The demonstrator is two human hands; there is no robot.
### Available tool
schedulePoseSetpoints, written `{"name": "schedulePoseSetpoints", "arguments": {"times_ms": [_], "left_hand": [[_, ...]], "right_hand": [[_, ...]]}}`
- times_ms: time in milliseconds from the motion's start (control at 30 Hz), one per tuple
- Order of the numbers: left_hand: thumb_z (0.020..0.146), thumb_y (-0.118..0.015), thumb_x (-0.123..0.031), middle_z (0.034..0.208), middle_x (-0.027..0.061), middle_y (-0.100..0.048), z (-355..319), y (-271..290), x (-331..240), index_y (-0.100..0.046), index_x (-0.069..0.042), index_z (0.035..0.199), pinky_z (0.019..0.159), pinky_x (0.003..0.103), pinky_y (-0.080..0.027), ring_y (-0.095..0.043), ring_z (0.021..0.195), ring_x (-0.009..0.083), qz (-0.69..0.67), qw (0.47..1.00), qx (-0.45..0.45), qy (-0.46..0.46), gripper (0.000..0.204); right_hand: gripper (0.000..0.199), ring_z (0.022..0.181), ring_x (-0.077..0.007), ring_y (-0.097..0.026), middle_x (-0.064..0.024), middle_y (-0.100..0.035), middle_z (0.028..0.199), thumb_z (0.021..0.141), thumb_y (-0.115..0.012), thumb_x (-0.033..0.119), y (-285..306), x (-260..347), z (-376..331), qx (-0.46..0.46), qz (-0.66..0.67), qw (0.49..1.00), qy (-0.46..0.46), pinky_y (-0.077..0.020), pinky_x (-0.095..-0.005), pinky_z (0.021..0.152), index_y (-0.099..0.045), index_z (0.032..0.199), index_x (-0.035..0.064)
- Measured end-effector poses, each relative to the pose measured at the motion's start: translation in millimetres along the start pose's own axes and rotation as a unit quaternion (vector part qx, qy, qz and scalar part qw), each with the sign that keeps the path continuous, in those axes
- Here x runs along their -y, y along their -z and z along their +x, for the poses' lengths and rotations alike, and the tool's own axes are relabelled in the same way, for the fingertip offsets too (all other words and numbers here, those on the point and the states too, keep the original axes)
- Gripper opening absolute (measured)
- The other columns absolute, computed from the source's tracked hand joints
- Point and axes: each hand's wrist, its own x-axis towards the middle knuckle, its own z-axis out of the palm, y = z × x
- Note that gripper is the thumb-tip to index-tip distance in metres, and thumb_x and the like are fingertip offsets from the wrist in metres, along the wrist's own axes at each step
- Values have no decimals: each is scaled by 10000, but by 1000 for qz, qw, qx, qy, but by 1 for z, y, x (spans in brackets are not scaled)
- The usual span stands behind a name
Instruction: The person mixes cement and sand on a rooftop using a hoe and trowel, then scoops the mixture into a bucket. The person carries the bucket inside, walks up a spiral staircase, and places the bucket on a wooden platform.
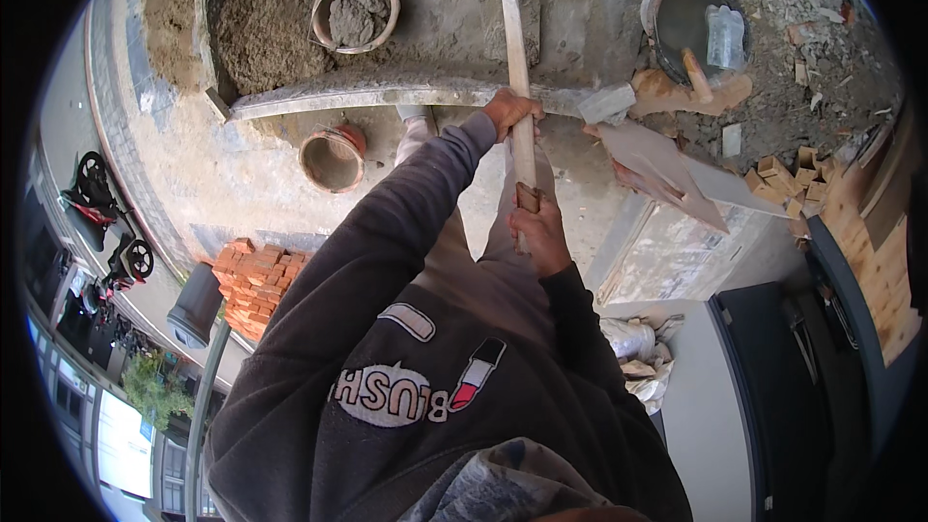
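Note:
A long, pale wooden bar (pixel 522 58) runs away from me, its far end over the grey cement surface. My left hand (pixel 512 114) is closed round it near the middle, just above a narrow board edge (pixel 406 96). Closer to my body, my right hand (pixel 543 235) grips the bar's brownish near end. What the far tip touches, if anything, I cannot make out. Left of the bar, on the rough wet mortar (pixel 261 34), stands a bucket (pixel 321 14) with a lump of mortar inside. A second bucket (pixel 360 140) sits on the near side of the board.
At the far right, a bucket (pixel 650 14) of grey water holds a clear plastic bottle (pixel 725 37); a wooden handle (pixel 696 75) leans at its rim. Rubble (pixel 812 29) lies beyond. Stacked bricks (pixel 253 285) stand at the left, wood offcuts (pixel 778 179) and a thin panel (pixel 667 169) at the right.

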Motion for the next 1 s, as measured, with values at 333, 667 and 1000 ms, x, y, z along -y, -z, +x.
{"name": "schedulePoseSetpoints", "arguments": {"times_ms": [333, 667, 1000], "left_hand": [[689, -739, -165, 661, 115, -590, -51, -23, -15, -576, 62, 829, 480, 324, -546, -614, 533, 204, 102, 993, 44, -35, 313], [694, -721, -119, 650, 89, -577, -75, -64, -25, -574, 53, 791, 449, 282, -505, -596, 527, 172, 21, 992, 45, -118, 246], [675, -708, -70, 645, 110, -546, -32, -28, -39, -527, 88, 820, 396, 313, -508, -574, 464, 209, 21, 984, -17, -174, 281]], "right_hand": [[341, 462, -97, -431, -39, -483, 654, 738, -516, 65, -12, 47, -70, 38, 139, 988, -58, -359, -241, 377, -434, 1064, 14], [382, 597, -103, -498, -59, -502, 728, 698, -547, 94, 20, 61, -87, 43, 74, 996, -29, -404, -229, 510, -444, 1053, -3], [379, 542, -91, -467, -42, -487, 705, 714, -541, 90, 9, 42, -23, 97, 121, 987, 40, -394, -229, 466, -442, 1069, 4]]}}
